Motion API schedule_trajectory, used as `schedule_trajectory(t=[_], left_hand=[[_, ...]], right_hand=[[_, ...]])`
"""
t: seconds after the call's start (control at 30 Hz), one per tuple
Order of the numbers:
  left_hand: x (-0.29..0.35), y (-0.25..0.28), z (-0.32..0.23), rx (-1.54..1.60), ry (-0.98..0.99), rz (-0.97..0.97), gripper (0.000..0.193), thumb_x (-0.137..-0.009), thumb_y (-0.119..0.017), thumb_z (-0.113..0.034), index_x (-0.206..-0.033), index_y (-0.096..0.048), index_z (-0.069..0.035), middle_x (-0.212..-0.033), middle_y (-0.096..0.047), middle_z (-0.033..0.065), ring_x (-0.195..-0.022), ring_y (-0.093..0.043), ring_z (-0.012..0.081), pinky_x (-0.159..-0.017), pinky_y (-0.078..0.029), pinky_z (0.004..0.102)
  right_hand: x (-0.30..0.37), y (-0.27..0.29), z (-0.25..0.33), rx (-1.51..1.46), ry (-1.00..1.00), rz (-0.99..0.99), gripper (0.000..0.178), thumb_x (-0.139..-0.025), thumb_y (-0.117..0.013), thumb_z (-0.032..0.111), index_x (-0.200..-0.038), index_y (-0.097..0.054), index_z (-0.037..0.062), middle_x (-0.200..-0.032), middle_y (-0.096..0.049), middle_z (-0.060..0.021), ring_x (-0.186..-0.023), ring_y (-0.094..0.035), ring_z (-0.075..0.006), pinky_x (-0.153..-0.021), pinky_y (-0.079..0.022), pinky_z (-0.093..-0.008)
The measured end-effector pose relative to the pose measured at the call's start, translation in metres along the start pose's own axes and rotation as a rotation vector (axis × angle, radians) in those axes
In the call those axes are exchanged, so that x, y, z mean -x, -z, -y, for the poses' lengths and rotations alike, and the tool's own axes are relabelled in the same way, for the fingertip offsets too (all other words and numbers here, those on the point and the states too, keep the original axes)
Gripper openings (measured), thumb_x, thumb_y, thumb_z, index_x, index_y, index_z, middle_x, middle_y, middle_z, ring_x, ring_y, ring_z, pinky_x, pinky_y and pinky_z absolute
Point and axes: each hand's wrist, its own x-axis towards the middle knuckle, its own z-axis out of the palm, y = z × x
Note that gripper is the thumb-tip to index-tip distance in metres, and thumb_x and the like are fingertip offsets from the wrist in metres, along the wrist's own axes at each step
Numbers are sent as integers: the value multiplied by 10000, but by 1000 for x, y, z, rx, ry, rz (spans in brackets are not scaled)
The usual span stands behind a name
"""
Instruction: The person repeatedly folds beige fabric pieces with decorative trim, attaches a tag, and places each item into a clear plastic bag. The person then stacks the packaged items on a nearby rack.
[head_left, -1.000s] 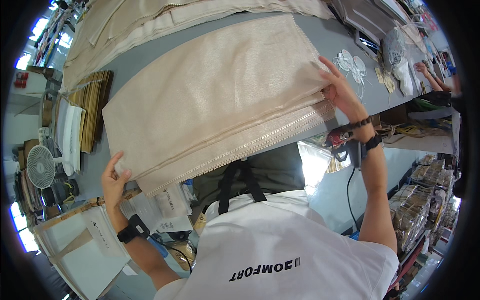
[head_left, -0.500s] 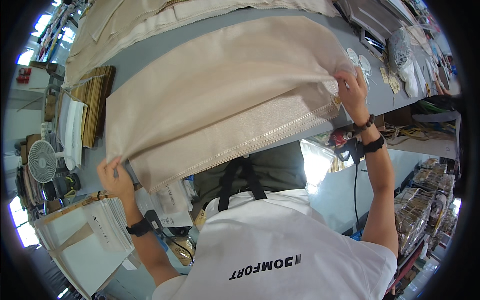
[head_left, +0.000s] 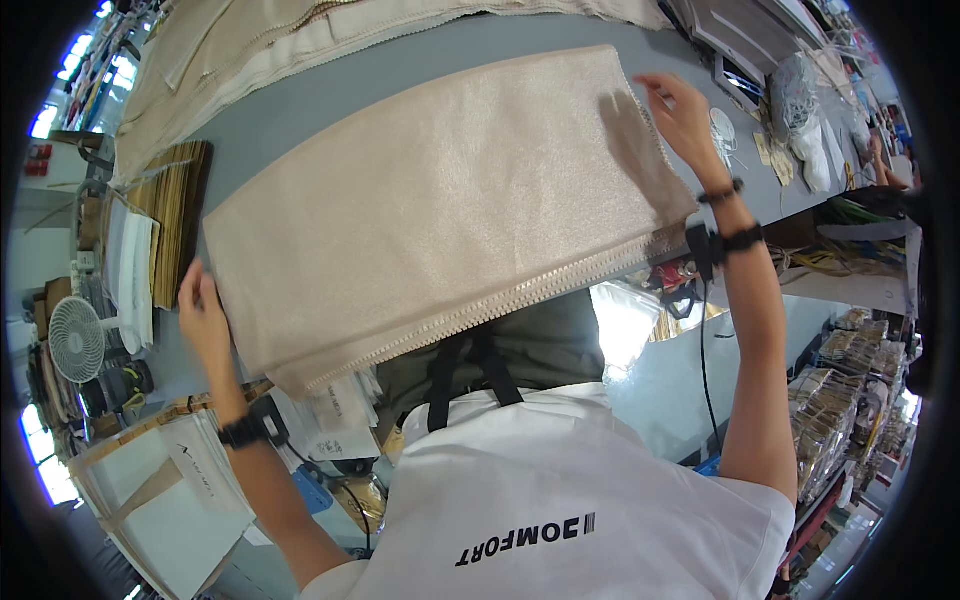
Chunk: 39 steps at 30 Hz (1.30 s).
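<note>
A beige piece of fabric (head_left: pixel 430 210) with a slight sheen lies spread out on the grey table in front of me, its scalloped near edge reaching the table's front. At the fabric's left edge is my left hand (head_left: pixel 205 318), fingers stretched out; whether it touches the cloth is hard to tell. My right hand (head_left: pixel 683 118) hovers just off the upper right corner with its fingers apart and nothing in them, casting a shadow on the cloth. Both wrists wear black straps.
More beige fabric (head_left: pixel 300 50) lies along the table's far side. A stack of brown card (head_left: pixel 182 225) stands at the left, near a white fan (head_left: pixel 77 338). White tags on strings (head_left: pixel 724 130) and a clear plastic bag (head_left: pixel 797 98) sit at the right. Packed bundles (head_left: pixel 825 420) are lower right.
Both hands have let go of the fabric, and its lifted near layer now lies flat over the lower one. My right hand moved up and away; my left moved slightly left and up.
</note>
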Motion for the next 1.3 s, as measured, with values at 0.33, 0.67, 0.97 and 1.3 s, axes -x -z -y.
schedule_trajectory(t=[0.33, 0.67, 0.97, 1.3], left_hand=[[-100, -50, -27, -31, 139, 254, 315, -929, -797, -248, -1096, -687, -4, -961, -681, 49, -869, -602, 161, -823, -486, 312], [31, 55, -43, 63, -21, 407, 281, -961, -749, -168, -1179, -706, 3, -1274, -672, 139, -1230, -610, 246, -1071, -465, 401], [115, 44, -25, -329, 131, 128, 468, -901, -824, -294, -1226, -681, 11, -1245, -646, 146, -1146, -604, 285, -997, -476, 388], [64, -19, -158, 554, 293, 79, 309, -966, -755, -116, -1229, -645, 3, -1143, -687, 72, -1020, -630, 129, -923, -508, 288]], right_hand=[[-78, -48, 11, 27, -153, 176, 422, -882, -842, 268, -1213, -727, 33, -1164, -749, -178, -1024, -727, -277, -861, -577, -389], [100, 30, 63, -214, -10, 149, 257, -830, -771, -23, -1078, -745, 40, -1110, -722, -94, -1020, -684, -231, -909, -543, -338], [135, 39, 69, -102, -243, 186, 228, -1002, -717, 227, -1033, -748, 4, -1257, -680, -138, -1160, -640, -315, -990, -512, -404], [132, 17, 62, 548, -288, 71, 673, -879, -775, 580, -1139, -695, -36, -1133, -651, -177, -1068, -603, -369, -934, -491, -481]])
